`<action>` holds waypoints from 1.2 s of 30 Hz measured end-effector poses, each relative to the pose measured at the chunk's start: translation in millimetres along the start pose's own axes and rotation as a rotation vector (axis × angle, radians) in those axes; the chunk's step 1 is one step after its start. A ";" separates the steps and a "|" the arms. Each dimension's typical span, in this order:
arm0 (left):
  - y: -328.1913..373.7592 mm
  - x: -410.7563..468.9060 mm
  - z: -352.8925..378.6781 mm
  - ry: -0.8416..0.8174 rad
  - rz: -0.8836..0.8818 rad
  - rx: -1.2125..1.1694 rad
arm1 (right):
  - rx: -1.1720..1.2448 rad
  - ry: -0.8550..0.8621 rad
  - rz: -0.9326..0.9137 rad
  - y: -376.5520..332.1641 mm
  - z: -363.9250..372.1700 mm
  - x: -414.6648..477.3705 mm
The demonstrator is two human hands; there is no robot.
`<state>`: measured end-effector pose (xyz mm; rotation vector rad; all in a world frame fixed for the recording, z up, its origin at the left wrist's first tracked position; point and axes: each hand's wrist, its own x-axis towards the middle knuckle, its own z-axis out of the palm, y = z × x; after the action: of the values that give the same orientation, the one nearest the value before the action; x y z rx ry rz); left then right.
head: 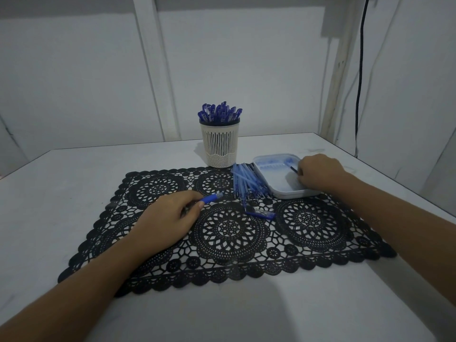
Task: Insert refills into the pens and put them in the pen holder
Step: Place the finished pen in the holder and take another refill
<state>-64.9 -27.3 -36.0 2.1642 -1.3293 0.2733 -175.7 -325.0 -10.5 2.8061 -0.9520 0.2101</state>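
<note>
black lace mat point(311, 221); barrel pile point(249, 184) between left hand point(167, 218)'s pen point(211, 198) and tray point(276, 177)

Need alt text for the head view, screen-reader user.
Left hand holds a blue pen on a black lace mat; right hand pinches a refill in a white tray. Behind stands a white pen holder full of blue pens.

The left hand point(170, 218) rests on a black lace placemat point(222, 243) and grips a blue pen point(209, 198), its tip pointing right. The right hand point(318, 172) reaches into a white tray point(271, 192) and pinches a thin dark refill point(293, 169). Translucent blue pen tubes point(249, 183) lie heaped against the tray's left wall (barrels or refills, hard to tell). A blue cap point(261, 214) lies near them on the mat. Behind stands a cream slotted pen holder point(220, 146), crowded with blue pens point(219, 113).
</note>
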 end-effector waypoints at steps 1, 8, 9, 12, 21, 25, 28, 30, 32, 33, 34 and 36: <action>-0.1 -0.1 0.2 0.002 0.002 0.000 | 0.002 0.001 0.001 -1.2 0.8 0.6; 0.7 -0.8 -0.5 0.004 0.006 0.002 | 0.220 0.055 0.046 -4.7 2.6 1.3; 1.0 -1.0 -0.4 0.008 0.007 0.001 | 0.280 0.090 0.023 -6.6 -0.4 -0.9; 1.1 -1.0 -0.6 0.010 0.009 0.000 | 0.457 0.198 -0.143 -17.1 -14.3 -14.9; 2.4 -1.5 -0.9 0.010 -0.010 -0.053 | 0.609 0.289 -0.582 -43.2 -21.3 -68.1; 3.4 -2.3 -1.2 0.022 -0.018 -0.083 | 0.593 0.308 -0.578 -39.6 -12.5 -73.7; 3.8 -3.0 -1.2 0.025 -0.017 -0.109 | 0.574 0.316 -0.599 -35.6 -8.9 -74.5; 4.1 -3.3 -1.1 0.021 -0.018 -0.115 | 0.581 0.317 -0.604 -34.8 -7.9 -75.7; 4.3 -3.4 -1.0 0.025 -0.017 -0.114 | 0.593 0.329 -0.598 -35.1 -7.7 -76.3; 4.5 -3.5 -1.2 0.028 -0.017 -0.115 | 0.601 0.337 -0.592 -35.4 -7.9 -76.5; 4.6 -3.3 -1.1 0.030 -0.017 -0.113 | 0.608 0.345 -0.588 -35.5 -8.0 -76.5; 4.6 -3.3 -0.9 0.032 -0.007 -0.100 | 0.618 0.354 -0.593 -35.4 -7.6 -76.3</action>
<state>-70.4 -25.9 -35.1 2.0727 -1.2899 0.2319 -214.5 -250.8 -21.5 3.2472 0.0665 1.0104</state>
